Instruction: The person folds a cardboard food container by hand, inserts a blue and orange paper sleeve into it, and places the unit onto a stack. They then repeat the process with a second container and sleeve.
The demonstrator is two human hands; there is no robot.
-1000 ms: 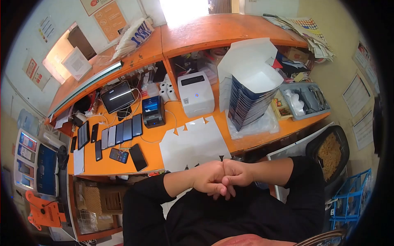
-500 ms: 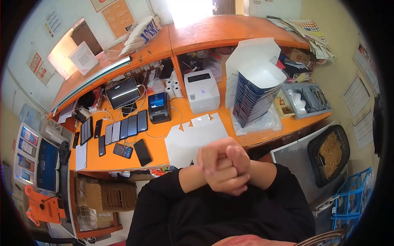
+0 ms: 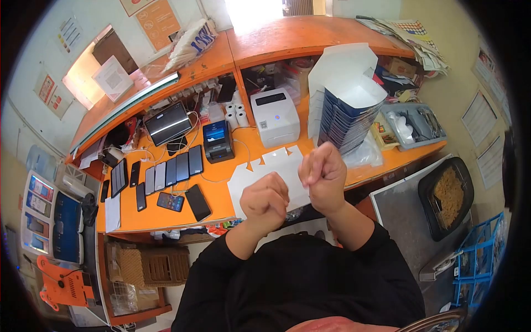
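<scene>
My left hand [image 3: 265, 196] is raised over the front edge of the orange counter, its fingers curled in and nothing seen in them. To its right and a little higher, my right hand [image 3: 323, 176] is also closed in a loose fist, with no object showing. A gap separates the two. Behind them lies a flat white card sheet [image 3: 274, 163] with notched edges. Beyond my right hand stands a tall stack of nested dark blue cartons [image 3: 345, 122] with white insides, resting on clear plastic.
Several phones [image 3: 178, 167] lie on the orange counter [image 3: 149, 218] at the left. A small receipt printer [image 3: 218, 141] and a white label printer [image 3: 275, 117] stand in the middle. At the right are a grey tray [image 3: 415, 126] and a black pan of food [image 3: 448, 198].
My hands were clasped together in front of my chest. They have come apart, the left moving left and the right moving up and outward.
</scene>
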